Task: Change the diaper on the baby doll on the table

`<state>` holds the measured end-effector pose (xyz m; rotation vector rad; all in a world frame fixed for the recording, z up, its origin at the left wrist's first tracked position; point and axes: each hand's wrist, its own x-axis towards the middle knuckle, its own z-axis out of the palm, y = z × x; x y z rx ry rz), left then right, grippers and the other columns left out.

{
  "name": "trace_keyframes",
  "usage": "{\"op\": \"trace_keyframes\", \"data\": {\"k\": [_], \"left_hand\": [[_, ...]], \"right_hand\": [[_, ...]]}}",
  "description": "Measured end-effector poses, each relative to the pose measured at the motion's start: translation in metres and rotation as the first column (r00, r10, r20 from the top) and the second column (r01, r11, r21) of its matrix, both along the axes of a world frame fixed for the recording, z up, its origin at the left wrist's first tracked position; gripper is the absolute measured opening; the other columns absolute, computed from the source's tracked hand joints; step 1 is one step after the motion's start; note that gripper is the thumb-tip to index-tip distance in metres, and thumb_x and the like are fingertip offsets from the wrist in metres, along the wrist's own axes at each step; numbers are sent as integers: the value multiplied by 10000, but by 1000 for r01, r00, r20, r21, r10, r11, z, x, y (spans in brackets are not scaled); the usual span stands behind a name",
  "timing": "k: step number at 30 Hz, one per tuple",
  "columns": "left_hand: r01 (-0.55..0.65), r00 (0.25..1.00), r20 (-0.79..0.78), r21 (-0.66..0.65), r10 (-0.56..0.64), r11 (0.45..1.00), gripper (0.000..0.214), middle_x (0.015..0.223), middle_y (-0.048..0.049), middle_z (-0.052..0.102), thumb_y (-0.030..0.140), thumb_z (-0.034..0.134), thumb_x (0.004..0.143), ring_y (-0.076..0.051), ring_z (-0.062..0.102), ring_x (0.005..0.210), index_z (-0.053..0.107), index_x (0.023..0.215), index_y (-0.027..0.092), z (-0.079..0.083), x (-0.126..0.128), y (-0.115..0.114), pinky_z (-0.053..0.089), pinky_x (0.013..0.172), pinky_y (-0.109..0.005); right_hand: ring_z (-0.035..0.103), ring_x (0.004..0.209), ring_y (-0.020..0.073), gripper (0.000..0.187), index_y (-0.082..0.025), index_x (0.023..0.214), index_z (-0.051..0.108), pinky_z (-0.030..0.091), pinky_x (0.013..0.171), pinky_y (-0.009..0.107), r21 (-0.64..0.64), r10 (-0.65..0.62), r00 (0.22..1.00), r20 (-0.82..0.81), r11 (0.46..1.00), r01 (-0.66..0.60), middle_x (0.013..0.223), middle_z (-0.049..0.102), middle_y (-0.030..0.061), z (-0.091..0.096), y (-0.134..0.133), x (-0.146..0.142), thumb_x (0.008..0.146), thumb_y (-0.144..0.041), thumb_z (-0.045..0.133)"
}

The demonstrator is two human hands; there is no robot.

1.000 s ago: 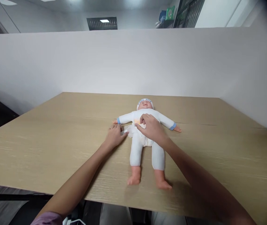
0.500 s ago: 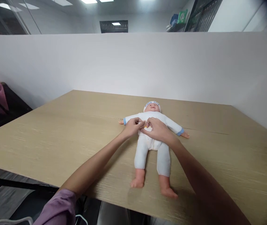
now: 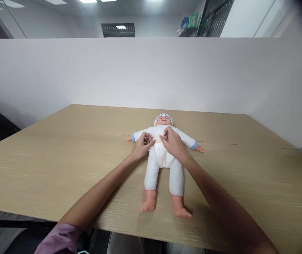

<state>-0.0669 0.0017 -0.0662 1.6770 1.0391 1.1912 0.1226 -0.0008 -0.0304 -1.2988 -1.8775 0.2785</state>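
A baby doll point(image 3: 159, 132) in a white suit with blue cuffs lies face up on the table, arms spread and feet toward me. Around its hips is a white diaper point(image 3: 161, 155) with a thin yellow-orange line near the waist. My left hand point(image 3: 142, 145) is closed at the diaper's left waist edge, thumb and fingers pinched on it. Over the right side of the belly, my right hand point(image 3: 172, 141) is closed in a pinch; what lies between its fingertips is too small to make out. A white printed headband point(image 3: 163, 115) circles the doll's head.
The wooden table point(image 3: 60, 151) has a seam running across it behind the hands. A white partition wall point(image 3: 140, 74) rises beyond its far edge. Dark chairs stand at the left and below the near edge.
My hands have moved apart: the right has lifted off the diaper's front, fingers pinched, and the left stays at the waist edge. The whole view has shifted slightly.
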Motion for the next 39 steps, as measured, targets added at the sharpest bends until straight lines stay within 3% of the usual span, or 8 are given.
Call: {"op": "trace_keyframes", "data": {"k": [4,7,11,15,20,27,33,39], "left_hand": [[-83,981,-159,157,108,984,238,1042,-34,639,445,601,985,-163,546,827,550,1022,216,24,-1,-35,452,779,-303],[115,943,-332,231,-33,966,277,998,-44,670,454,462,1063,-199,567,889,596,997,221,35,-4,-73,440,836,-340],[313,798,-581,170,-161,934,270,986,-31,716,433,458,1073,-235,585,982,647,1033,244,26,-10,-103,358,939,-406],[212,786,-614,152,-76,965,238,978,-13,722,474,575,1015,-239,583,974,643,1018,245,11,-13,-101,315,945,-419],[101,735,-676,183,50,978,359,810,-17,645,565,613,957,-241,572,839,594,868,217,8,0,-86,356,868,-397],[90,758,-648,211,71,973,357,735,3,622,474,641,961,-226,584,841,547,736,212,2,4,-85,352,882,-392],[104,860,-509,254,42,962,190,1168,-64,649,396,651,964,-257,581,1065,642,881,226,2,1,-87,421,945,-397],[126,869,-494,240,9,962,164,1233,-62,646,337,640,966,-258,570,1076,626,852,220,4,1,-87,435,958,-391]], "right_hand": [[581,797,210,73,-262,935,449,479,756,348,107,45,997,-70,994,-38,920,576,40,13,-43,2,969,-274,511],[620,797,203,92,-270,977,501,511,762,348,0,183,982,-45,983,-183,958,626,38,11,-93,10,985,-332,567],[661,829,212,86,-273,1017,576,516,751,352,-232,256,966,33,942,-241,984,688,33,-12,-130,35,989,-354,587],[653,804,215,93,-252,956,621,493,749,353,-200,168,980,110,969,-144,901,706,31,-30,-121,53,991,-325,576],[602,694,201,206,-246,802,565,409,647,322,-164,72,974,215,986,-36,764,658,12,-33,-107,42,981,-341,603],[628,814,229,93,-250,885,613,466,720,351,-88,51,977,207,996,-34,917,649,43,-41,-120,33,977,-263,604],[650,1067,293,92,-273,1053,655,536,893,442,-70,41,996,79,997,-35,1178,660,88,-44,-129,27,973,-263,610],[629,1098,323,120,-252,1070,608,515,913,470,-91,29,995,94,996,-20,1180,691,102,-47,-129,23,955,-276,636]]}}
